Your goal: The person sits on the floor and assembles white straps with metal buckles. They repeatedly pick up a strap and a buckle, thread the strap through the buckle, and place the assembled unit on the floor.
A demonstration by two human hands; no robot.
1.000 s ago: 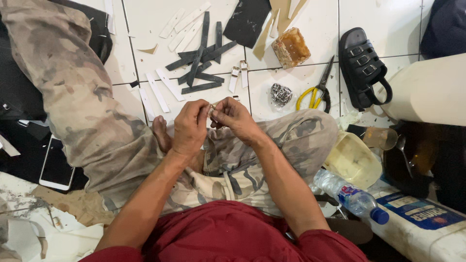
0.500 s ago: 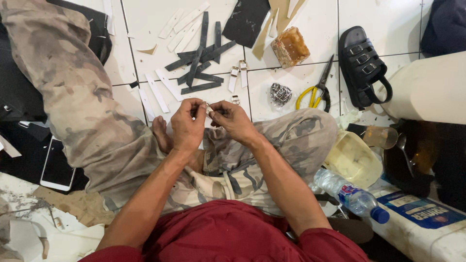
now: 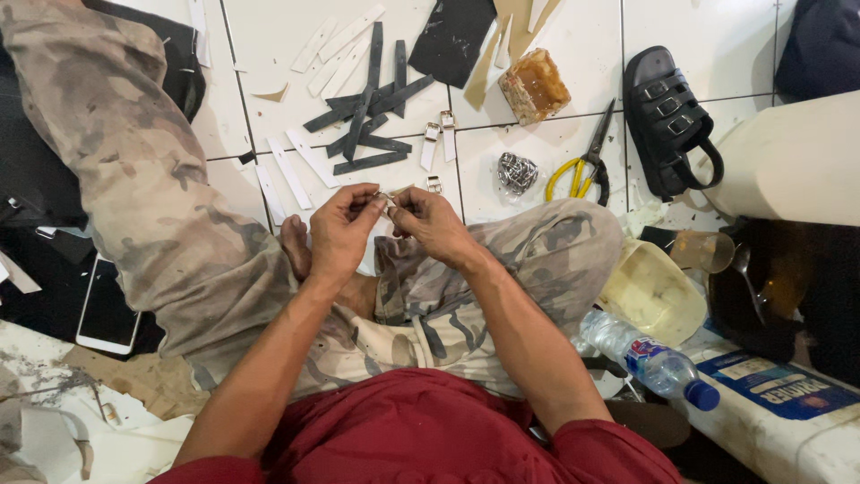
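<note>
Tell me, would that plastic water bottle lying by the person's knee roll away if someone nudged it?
Probably. The water bottle lies on its side and looks round, so a nudge could roll it, though the cream tub beside it may stop it. It appears nearly empty, so likely light and easily dented.

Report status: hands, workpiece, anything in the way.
Left hand and right hand together, both pinching a small strap piece over the lap. Strips and scissors lie beyond. Nothing blocking.
</note>
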